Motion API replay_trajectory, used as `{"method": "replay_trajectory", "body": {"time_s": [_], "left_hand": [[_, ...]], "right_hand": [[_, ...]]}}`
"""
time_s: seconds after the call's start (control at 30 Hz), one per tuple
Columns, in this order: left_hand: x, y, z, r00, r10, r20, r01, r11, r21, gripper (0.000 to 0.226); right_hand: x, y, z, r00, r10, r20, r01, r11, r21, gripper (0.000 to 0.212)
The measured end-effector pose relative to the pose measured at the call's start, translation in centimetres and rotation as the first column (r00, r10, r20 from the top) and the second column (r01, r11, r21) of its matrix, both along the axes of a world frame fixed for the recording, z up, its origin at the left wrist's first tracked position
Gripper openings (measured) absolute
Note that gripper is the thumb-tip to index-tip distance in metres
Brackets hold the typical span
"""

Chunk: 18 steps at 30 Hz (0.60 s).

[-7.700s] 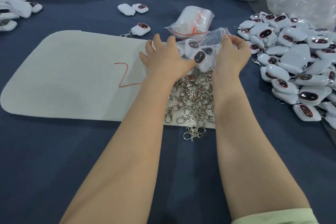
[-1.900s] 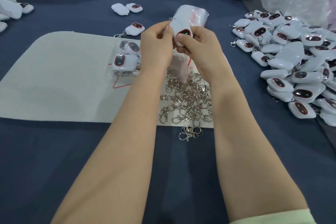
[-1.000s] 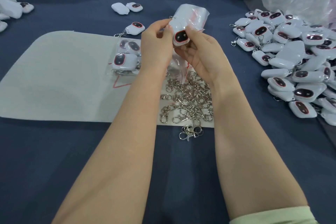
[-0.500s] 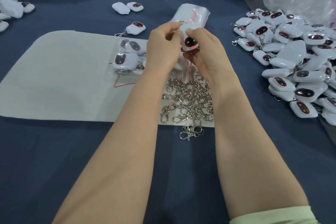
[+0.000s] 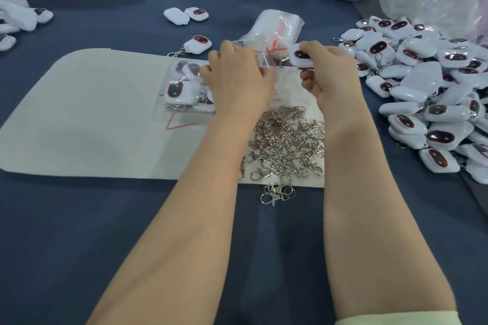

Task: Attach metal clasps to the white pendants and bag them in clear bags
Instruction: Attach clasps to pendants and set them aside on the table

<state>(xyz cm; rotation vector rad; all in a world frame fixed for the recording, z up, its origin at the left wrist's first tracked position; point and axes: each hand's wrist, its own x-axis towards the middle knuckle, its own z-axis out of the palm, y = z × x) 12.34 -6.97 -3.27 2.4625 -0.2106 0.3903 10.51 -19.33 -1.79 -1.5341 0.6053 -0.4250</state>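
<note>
From the head camera, the right hand (image 5: 333, 74) pinches a white pendant (image 5: 300, 57) between thumb and fingertips, just above the far edge of the white mat (image 5: 92, 119). The left hand (image 5: 237, 79), fingers curled, grips the mouth of a clear bag (image 5: 268, 59) just beside it. Metal clasps (image 5: 287, 140) lie heaped between the wrists, and a filled bag (image 5: 184, 90) rests at the left hand's side.
</note>
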Motion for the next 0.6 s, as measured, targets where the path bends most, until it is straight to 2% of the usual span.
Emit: {"method": "replay_trajectory", "body": {"time_s": [0.1, 0.13, 0.27, 0.37, 0.5, 0.6], "left_hand": [[0.3, 0.4, 0.4, 0.994, -0.074, -0.077, 0.044, 0.944, -0.328, 0.014], [0.3, 0.5, 0.4, 0.99, -0.105, -0.092, 0.064, 0.927, -0.37, 0.012], [0.5, 0.4, 0.5, 0.974, -0.181, -0.139, 0.139, 0.954, -0.267, 0.016], [0.7, 0.8, 0.3, 0.971, -0.195, -0.14, 0.141, 0.936, -0.324, 0.014], [0.8, 1.1, 0.4, 0.978, -0.126, -0.165, 0.044, 0.902, -0.429, 0.019], [0.3, 0.7, 1.0, 0.984, -0.141, -0.108, 0.078, 0.889, -0.451, 0.014]], "right_hand": [[-0.3, 0.4, 0.9, 0.977, 0.197, -0.075, -0.204, 0.975, -0.089, 0.018], [-0.3, 0.7, 1.2, 0.965, 0.254, -0.066, -0.259, 0.961, -0.095, 0.016], [0.2, 1.9, 1.6, 0.954, 0.297, 0.047, -0.295, 0.954, -0.042, 0.006], [0.3, 2.1, 1.0, 0.95, 0.296, -0.097, -0.308, 0.938, -0.161, 0.009], [0.2, 1.3, 1.1, 0.947, 0.207, -0.244, -0.29, 0.879, -0.379, 0.013], [0.1, 1.6, 1.1, 0.937, 0.237, -0.254, -0.327, 0.849, -0.414, 0.013]]}}
